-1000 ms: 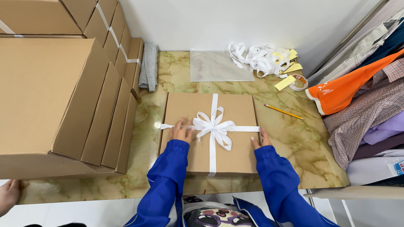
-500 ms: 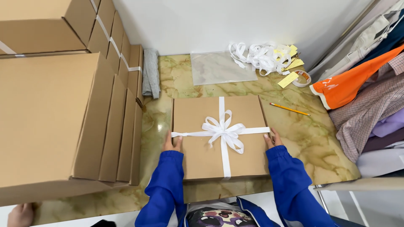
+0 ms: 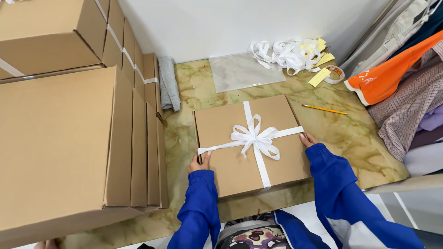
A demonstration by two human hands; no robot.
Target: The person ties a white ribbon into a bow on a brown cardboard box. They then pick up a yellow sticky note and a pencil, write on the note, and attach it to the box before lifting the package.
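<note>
A flat, square kraft-cardboard gift box (image 3: pixel 240 147), tied crosswise with glossy white satin ribbon (image 3: pixel 255 139) in a floppy bow, lies near the front edge of the green-veined marble worktop (image 3: pixel 360 143). The left hand (image 3: pixel 199 162) grips the box's left side, thumb on top; the right hand (image 3: pixel 308 139) clasps its right side, mostly hidden. Plain corrugated cartons (image 3: pixel 55 143) stand stacked along the worktop's left edge; a slim yellow pencil (image 3: pixel 324 109) lies towards the right.

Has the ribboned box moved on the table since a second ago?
Yes. The box has turned slightly counterclockwise: against the fixed pencil and table edge, its sides now sit tilted, with both hands on its edges.
</note>
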